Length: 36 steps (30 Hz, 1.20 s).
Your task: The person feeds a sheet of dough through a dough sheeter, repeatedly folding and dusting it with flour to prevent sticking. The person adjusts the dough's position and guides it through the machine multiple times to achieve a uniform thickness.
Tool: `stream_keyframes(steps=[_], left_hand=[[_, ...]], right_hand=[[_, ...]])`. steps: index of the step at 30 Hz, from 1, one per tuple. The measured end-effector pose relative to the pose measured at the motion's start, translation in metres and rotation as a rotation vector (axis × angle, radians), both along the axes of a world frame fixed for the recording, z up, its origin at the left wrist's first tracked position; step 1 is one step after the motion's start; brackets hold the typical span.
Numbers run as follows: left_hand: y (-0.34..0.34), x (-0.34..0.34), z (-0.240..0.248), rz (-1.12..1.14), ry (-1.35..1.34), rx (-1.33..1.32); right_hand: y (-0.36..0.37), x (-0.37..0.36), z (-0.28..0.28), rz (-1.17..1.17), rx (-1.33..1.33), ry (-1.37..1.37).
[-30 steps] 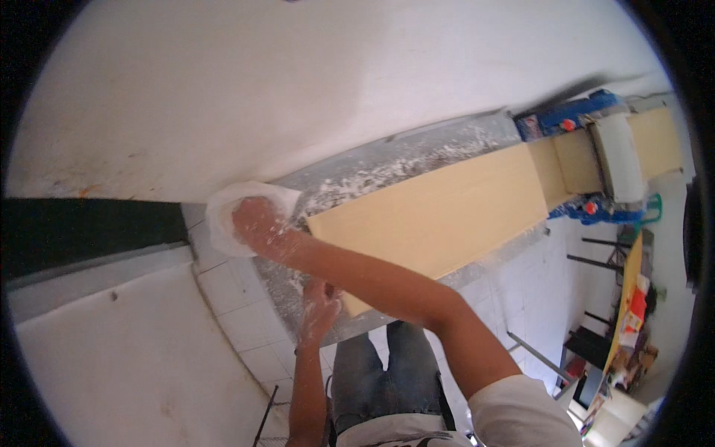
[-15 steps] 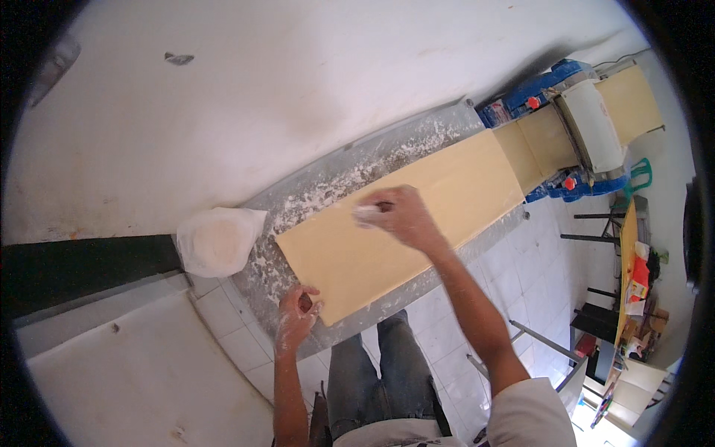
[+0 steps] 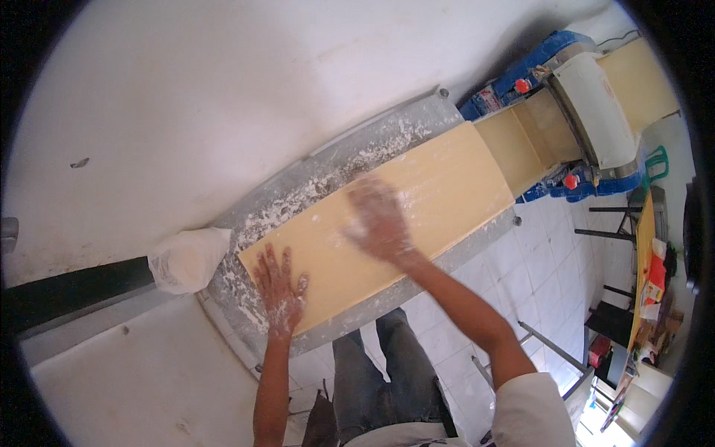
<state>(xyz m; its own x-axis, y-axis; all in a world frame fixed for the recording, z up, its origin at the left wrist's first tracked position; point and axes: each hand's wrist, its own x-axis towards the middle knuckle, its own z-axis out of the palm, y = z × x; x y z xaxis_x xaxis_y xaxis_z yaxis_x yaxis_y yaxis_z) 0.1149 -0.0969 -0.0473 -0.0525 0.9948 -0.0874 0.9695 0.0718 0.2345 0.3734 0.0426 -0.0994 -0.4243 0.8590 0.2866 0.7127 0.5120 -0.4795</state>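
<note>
A long, pale yellow sheet of dough [image 3: 454,179] lies across a grey metal table [image 3: 298,175], with white flour smears on its top. My left hand [image 3: 281,298] rests open at the sheet's left end, fingers spread and dusted with flour. Over the middle of the sheet is my right hand [image 3: 380,222], blurred by motion. It looks flat, with the thumb apart from the fingers and nothing visible in it. Whether its palm touches the dough I cannot tell. Loose flour [image 3: 298,197] is scattered along the table's far side.
A white plastic bag of flour [image 3: 186,261] stands by the table's left end. At the right end is a blue dough-rolling machine [image 3: 596,112] with red knobs. A white wall [image 3: 223,97] runs behind the table. A metal frame [image 3: 555,346] stands on the tiled floor at right.
My left hand has moved from the sheet's near left corner onto its left end, fingers now spread. My right hand, closed before, has flattened over the dough, where fresh flour streaks show.
</note>
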Motion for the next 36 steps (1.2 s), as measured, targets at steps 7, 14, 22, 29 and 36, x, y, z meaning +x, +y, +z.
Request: stream_keyframes(steps=[7,14,22,29,36], left_hand=[[-0.006,-0.008,-0.026,0.326,0.117,0.023],[-0.033,-0.009,-0.019,0.311,-0.275,0.028],[-0.016,-0.016,0.002,0.346,-0.512,0.261],[-0.014,0.02,-0.015,0.106,0.146,-0.076],[0.008,0.054,-0.011,-0.226,0.009,-0.119]], right_hand=[[0.091,0.193,-0.002,-0.613,0.073,-0.532],[-0.016,-0.048,-0.005,-0.101,-0.016,0.014],[-0.107,-0.211,-0.002,0.562,-0.299,0.049],[0.004,0.128,-0.006,-0.529,0.017,-0.274],[0.136,0.181,-0.008,-0.635,0.615,-0.574]])
